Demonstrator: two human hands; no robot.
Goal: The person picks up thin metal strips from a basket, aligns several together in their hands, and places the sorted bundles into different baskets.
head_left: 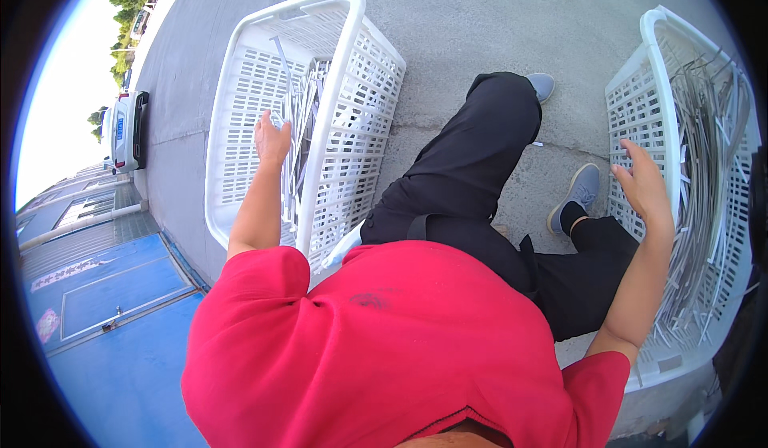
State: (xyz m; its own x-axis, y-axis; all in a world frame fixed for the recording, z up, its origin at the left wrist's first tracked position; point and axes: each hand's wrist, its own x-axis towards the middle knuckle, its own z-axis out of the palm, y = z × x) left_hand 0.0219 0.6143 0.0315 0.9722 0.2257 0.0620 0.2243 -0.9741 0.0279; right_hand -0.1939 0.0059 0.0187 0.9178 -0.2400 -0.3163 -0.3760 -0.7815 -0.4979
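My left hand reaches into the white plastic basket on the left, its thumb and fingers apart. Just beyond the fingertips lie thin white and grey strips, with one bent strip sticking up at an angle. No strip looks gripped in that hand. Beside the near wall of the second white basket, on the right, my right hand hangs with fingers spread and holds nothing. A thick bundle of long grey and white strips fills much of this basket.
Between the baskets, my legs and grey shoes are on the concrete ground. A small white scrap lies there. Blue metal doors stand at the left, with a parked white car farther off.
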